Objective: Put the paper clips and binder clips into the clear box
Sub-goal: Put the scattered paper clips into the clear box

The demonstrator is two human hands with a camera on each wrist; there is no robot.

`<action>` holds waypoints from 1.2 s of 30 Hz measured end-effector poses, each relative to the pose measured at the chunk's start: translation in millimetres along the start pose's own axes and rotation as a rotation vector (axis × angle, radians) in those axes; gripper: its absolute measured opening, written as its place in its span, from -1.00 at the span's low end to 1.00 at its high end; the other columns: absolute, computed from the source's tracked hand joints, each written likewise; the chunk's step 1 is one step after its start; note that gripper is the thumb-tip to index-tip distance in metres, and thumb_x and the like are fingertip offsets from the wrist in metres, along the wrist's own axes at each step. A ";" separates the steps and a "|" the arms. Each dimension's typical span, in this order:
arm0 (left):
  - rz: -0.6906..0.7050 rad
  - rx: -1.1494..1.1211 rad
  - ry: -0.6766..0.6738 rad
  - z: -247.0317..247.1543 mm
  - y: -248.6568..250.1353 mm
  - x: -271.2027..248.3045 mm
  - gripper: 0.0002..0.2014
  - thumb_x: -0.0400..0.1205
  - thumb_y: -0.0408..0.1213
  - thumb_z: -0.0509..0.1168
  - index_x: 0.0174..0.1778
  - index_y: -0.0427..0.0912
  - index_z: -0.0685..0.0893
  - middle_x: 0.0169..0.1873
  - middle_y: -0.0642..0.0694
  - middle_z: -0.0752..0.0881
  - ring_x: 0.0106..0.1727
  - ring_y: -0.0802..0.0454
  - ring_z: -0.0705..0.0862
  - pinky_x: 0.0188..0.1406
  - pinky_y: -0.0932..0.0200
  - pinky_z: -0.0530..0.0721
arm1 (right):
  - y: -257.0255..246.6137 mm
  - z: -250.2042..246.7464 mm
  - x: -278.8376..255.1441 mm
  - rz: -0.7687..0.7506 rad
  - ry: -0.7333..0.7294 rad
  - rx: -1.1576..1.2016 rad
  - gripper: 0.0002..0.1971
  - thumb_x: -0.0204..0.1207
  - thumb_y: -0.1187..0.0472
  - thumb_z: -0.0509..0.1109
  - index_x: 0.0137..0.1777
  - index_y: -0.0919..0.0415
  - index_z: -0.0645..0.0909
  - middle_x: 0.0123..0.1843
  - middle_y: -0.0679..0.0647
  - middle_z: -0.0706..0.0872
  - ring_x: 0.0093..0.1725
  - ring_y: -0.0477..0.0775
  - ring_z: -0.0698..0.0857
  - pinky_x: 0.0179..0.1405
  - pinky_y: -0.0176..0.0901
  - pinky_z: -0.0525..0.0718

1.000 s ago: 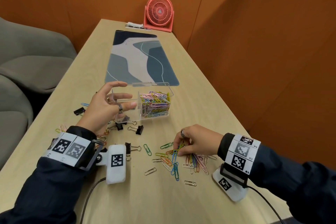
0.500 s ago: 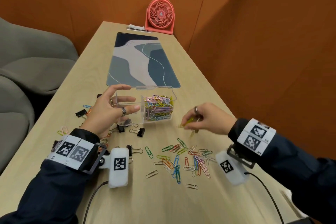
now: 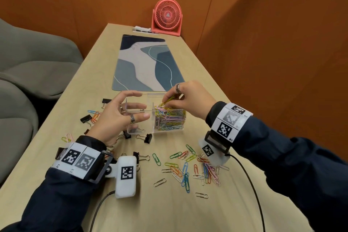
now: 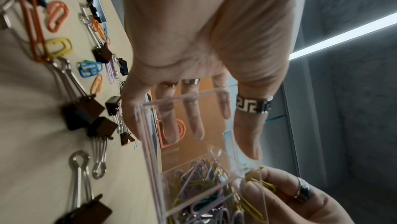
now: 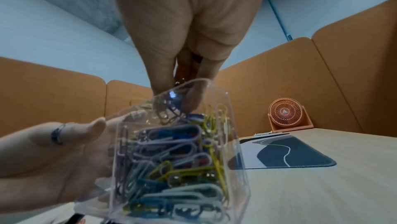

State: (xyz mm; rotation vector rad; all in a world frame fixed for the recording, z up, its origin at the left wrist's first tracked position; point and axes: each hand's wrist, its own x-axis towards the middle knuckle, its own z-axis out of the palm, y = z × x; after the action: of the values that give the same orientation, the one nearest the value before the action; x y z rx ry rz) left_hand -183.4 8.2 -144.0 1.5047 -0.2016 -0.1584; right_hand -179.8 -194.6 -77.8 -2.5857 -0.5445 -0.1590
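Observation:
A clear two-part box (image 3: 139, 128) stands mid-table, its right part filled with coloured paper clips (image 3: 169, 118). My right hand (image 3: 166, 100) hovers over that part and pinches a few yellow-green paper clips (image 3: 170, 99) just above the heap. My left hand (image 3: 140, 105) spans the box's left part with straight, spread fingers, the thumb at the front wall. Loose paper clips (image 3: 188, 167) lie in front of the box. Black binder clips (image 3: 147, 138) lie at its front and left. The left wrist view shows the box wall (image 4: 150, 142) and binder clips (image 4: 86, 112).
A blue-grey desk mat (image 3: 145, 66) lies behind the box, with a pink fan (image 3: 166, 17) at the table's far end. Grey chairs (image 3: 28, 62) stand left of the table. Orange walls close in behind and on the right. Wrist-camera cables trail toward me.
My right hand rose from the loose pile near me and carried a few paper clips forward to above the box's right part. The left hand stayed at the box.

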 end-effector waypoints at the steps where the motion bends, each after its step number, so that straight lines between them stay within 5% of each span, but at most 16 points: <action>1: 0.001 0.000 0.001 0.3 -0.2 0.2 -0.36 0.12 -0.37 0.67 0.06 0.14 0.64 -0.01 -0.16 0.77 -0.06 -0.11 0.75 -0.01 -0.24 0.67 | 1.2 1.6 -0.7 0.002 0.008 0.003 -0.87 0.43 0.23 0.51 -0.04 0.18 0.78 -0.14 0.00 0.78 -0.32 -0.31 0.58 -0.27 -0.71 0.48; 8: 0.009 -0.045 0.012 1.9 2.0 -1.5 -0.44 0.17 -0.33 0.54 0.09 0.08 0.62 0.00 -0.19 0.75 -0.05 -0.16 0.73 -0.02 -0.22 0.65 | 10.6 -10.5 -10.0 -0.036 0.118 0.120 -0.85 0.43 0.15 0.51 -0.02 0.13 0.76 -0.19 -0.15 0.73 -0.23 -0.47 0.64 -0.23 -0.67 0.50; 12: 0.020 -0.071 0.032 1.2 2.7 -1.2 -0.44 0.17 -0.34 0.52 0.08 0.07 0.62 0.02 -0.21 0.74 -0.08 -0.11 0.71 -0.06 -0.15 0.67 | 25.4 -22.2 -24.8 0.060 0.253 0.125 -0.85 0.54 0.07 0.38 -0.13 0.15 0.65 -0.31 -0.18 0.63 -0.34 -0.26 0.60 -0.33 -0.50 0.55; 14: 0.024 -0.071 0.041 -0.4 2.2 -0.5 -0.44 0.16 -0.31 0.53 0.07 0.10 0.62 0.02 -0.19 0.75 -0.08 -0.10 0.73 -0.04 -0.17 0.69 | 38.3 -25.8 -36.4 0.218 0.053 0.077 -0.77 0.57 0.00 0.31 -0.08 0.18 0.59 -0.31 -0.10 0.62 -0.38 -0.19 0.60 -0.36 -0.37 0.61; 17: 0.025 -0.066 0.051 -2.4 0.8 0.9 -0.45 0.14 -0.28 0.54 0.06 0.13 0.63 0.02 -0.16 0.76 -0.05 -0.11 0.73 -0.01 -0.20 0.71 | 56.6 -19.4 -59.9 0.435 -0.456 -0.002 -0.64 0.58 -0.07 0.25 0.12 0.24 0.57 -0.15 -0.02 0.66 -0.26 -0.07 0.67 -0.28 -0.25 0.68; 19: 0.030 -0.058 0.050 -2.5 -0.3 1.9 -0.45 0.15 -0.27 0.54 0.05 0.15 0.63 0.02 -0.16 0.76 -0.04 -0.11 0.73 0.00 -0.18 0.72 | 65.6 -11.3 -73.8 0.523 -0.608 -0.044 -0.60 0.58 -0.10 0.26 0.19 0.23 0.54 -0.02 0.07 0.67 -0.18 0.02 0.66 -0.20 -0.18 0.71; 23: 0.037 -0.047 0.042 -2.0 -1.7 3.0 -0.44 0.15 -0.26 0.54 0.06 0.15 0.63 0.01 -0.13 0.76 -0.05 -0.06 0.73 -0.08 -0.06 0.73 | 71.2 -1.5 -88.2 0.579 -0.591 0.025 -0.57 0.55 -0.12 0.29 0.20 0.23 0.51 0.04 0.26 0.69 -0.22 0.10 0.64 -0.25 -0.19 0.71; 28: 0.036 -0.037 0.047 -4.0 -4.1 4.3 -0.45 0.14 -0.26 0.55 0.05 0.17 0.64 0.01 -0.14 0.77 0.00 -0.10 0.73 0.02 -0.16 0.71 | 63.6 2.9 -95.1 0.489 -0.611 0.123 -0.66 0.56 -0.01 0.34 0.15 0.25 0.59 -0.11 0.10 0.64 -0.23 0.00 0.63 -0.08 -0.11 0.72; 31: 0.041 -0.038 0.045 -3.6 -4.3 5.0 -0.45 0.16 -0.27 0.54 0.06 0.15 0.63 0.02 -0.15 0.77 -0.01 -0.08 0.73 -0.05 -0.10 0.73 | 63.8 -0.7 -96.0 0.506 -0.556 0.136 -0.65 0.53 0.02 0.38 0.15 0.29 0.60 -0.17 0.06 0.65 -0.39 -0.11 0.62 -0.24 -0.23 0.72; 34: 0.049 -0.041 0.042 -2.8 -3.2 4.7 -0.46 0.18 -0.30 0.52 0.07 0.14 0.62 0.02 -0.14 0.76 -0.07 -0.02 0.73 -0.21 0.07 0.75 | 63.4 -2.2 -99.1 0.529 -0.584 0.120 -0.60 0.42 -0.05 0.49 0.10 0.24 0.62 -0.17 0.10 0.69 -0.43 -0.03 0.62 -0.32 -0.24 0.69; 36: 0.045 -0.044 0.044 -2.0 -2.5 3.9 -0.47 0.18 -0.31 0.51 0.06 0.14 0.61 0.02 -0.15 0.75 -0.06 -0.04 0.73 -0.16 0.02 0.74 | 59.9 -0.4 -101.9 0.527 -0.615 0.140 -0.58 0.32 -0.06 0.57 0.07 0.16 0.62 -0.23 0.00 0.66 -0.40 0.00 0.62 -0.33 -0.24 0.66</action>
State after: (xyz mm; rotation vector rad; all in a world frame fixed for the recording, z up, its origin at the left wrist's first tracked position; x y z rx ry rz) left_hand -179.1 9.1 -146.5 1.4576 -0.1949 -0.0930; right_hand -248.5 -278.4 -125.0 -2.5124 -0.0471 0.8359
